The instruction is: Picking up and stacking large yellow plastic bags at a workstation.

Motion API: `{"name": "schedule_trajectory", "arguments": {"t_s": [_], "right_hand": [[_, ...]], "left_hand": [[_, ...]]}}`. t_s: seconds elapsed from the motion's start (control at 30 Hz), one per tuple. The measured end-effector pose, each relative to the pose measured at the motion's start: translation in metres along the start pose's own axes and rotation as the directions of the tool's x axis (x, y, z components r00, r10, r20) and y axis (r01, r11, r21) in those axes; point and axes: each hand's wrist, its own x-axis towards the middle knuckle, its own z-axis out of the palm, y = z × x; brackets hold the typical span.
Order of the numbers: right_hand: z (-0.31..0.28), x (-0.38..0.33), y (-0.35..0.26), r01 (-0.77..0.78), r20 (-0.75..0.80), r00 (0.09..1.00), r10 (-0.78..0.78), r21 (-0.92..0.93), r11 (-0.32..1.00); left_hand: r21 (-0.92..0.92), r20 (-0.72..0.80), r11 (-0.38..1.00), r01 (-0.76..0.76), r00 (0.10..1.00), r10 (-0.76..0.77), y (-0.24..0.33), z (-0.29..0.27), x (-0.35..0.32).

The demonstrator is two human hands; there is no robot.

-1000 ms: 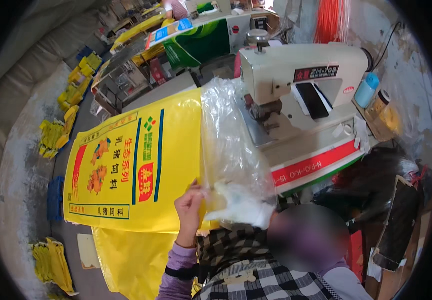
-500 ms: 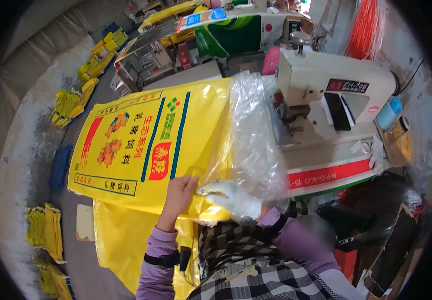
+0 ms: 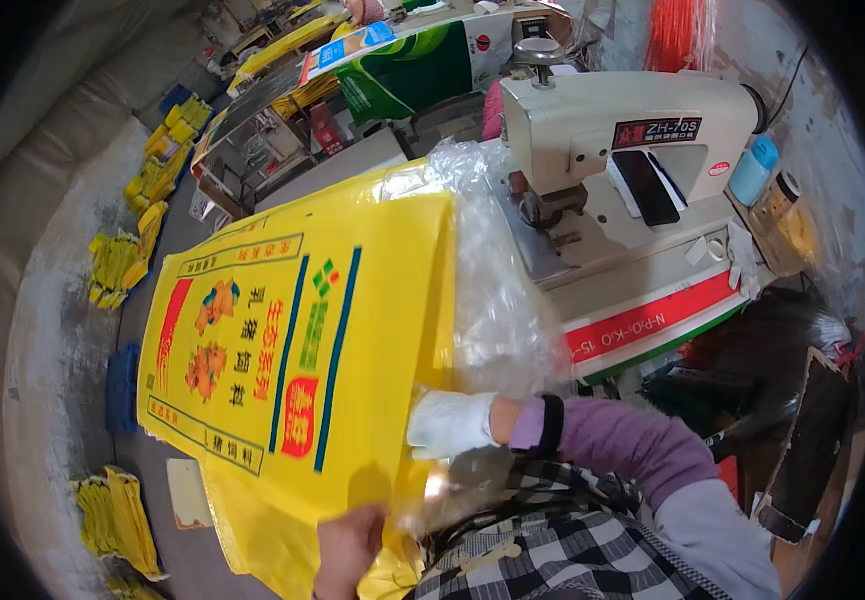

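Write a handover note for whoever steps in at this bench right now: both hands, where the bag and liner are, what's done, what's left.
Left hand: bare, gripping the near bottom edge of the yellow bag.
Right hand: in a white glove, pressed on the bag's right edge where the clear plastic liner sticks out.
Bag: lying flat, printed side up, its open end with the liner pointing toward the sewing machine.
Done: the liner appears to sit inside the bag, with some bunched out past the mouth.
Left: the mouth is not under the needle and looks unsewn; likely it needs straightening and feeding in.
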Motion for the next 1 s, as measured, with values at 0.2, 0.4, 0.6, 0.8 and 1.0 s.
{"name": "schedule_trajectory", "arguments": {"t_s": [0.2,0.4,0.6,0.8,1.0], "right_hand": [[-0.069,-0.058,0.136,-0.242,-0.598,0.126,0.791,0.755,0.609],[-0.042,-0.069,0.079,-0.383,-0.880,0.206,0.429,0.331,0.863],[0.002,0.015,-0.063,0.319,-0.478,0.851,-0.216,0.145,0.937],[-0.051,-0.015,0.144,-0.152,-0.718,0.093,0.690,0.675,0.722],[-0.081,-0.048,0.111,-0.416,-0.894,-0.239,0.379,0.446,0.792]], "left_hand": [[0.288,-0.057,0.938,0.192,0.981,-0.183,0.010,-0.036,-0.103],[0.078,-0.377,0.927,0.368,0.871,-0.314,0.016,-0.043,-0.089],[-0.079,-0.435,0.946,0.314,0.843,-0.316,0.022,-0.053,-0.061],[0.340,-0.447,0.920,0.194,0.894,-0.023,0.036,-0.076,-0.063],[0.242,-0.441,0.947,0.212,0.893,-0.088,0.024,-0.065,-0.062]]}}
